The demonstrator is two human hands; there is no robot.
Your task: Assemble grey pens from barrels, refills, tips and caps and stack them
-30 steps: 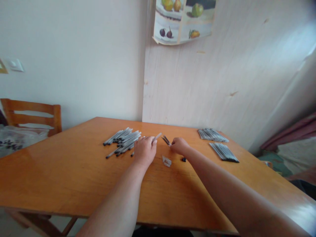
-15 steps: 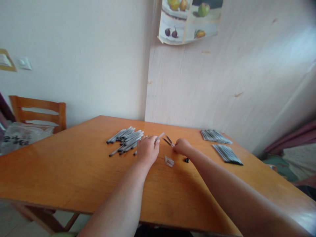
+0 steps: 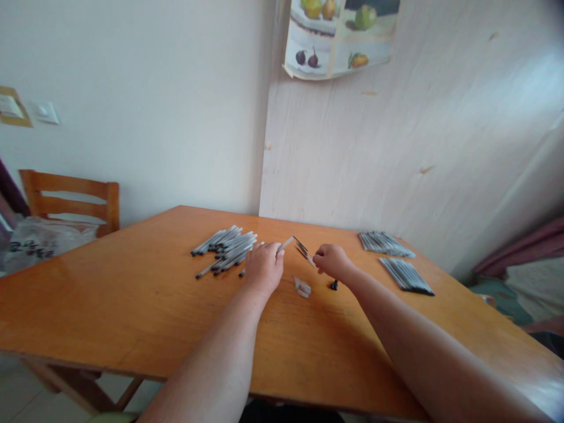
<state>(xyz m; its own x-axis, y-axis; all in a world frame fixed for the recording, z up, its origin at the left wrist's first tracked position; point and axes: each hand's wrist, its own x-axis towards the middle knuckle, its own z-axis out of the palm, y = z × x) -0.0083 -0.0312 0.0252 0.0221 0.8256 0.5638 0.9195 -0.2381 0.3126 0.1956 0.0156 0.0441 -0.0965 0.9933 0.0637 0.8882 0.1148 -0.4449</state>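
Observation:
My left hand (image 3: 265, 269) is closed around a translucent pen barrel (image 3: 286, 243), whose far end sticks out past the fingers. A thin dark pen refill (image 3: 300, 242) is pinched in my right hand (image 3: 331, 260). Its far tip is at the mouth of the barrel; whether it has entered I cannot tell. Just below it on the table lie other refills (image 3: 304, 252), partly hidden by the right hand. Nearer to me, between the two forearms, are several small clear plastic pieces (image 3: 302, 288). Small black pieces (image 3: 333, 285) lie beside the right wrist.
A loose heap of grey pens with dark ends (image 3: 233, 249) lies left of my left hand. Two neat rows of pens, a far row (image 3: 385, 244) and a nearer row (image 3: 406, 276), lie on the right of the wooden table (image 3: 198, 329). A chair (image 3: 73, 197) stands at left.
My right hand has lifted slightly and shifted right, bringing up a refill whose tip now meets the barrel. My left hand stays in place with the barrel.

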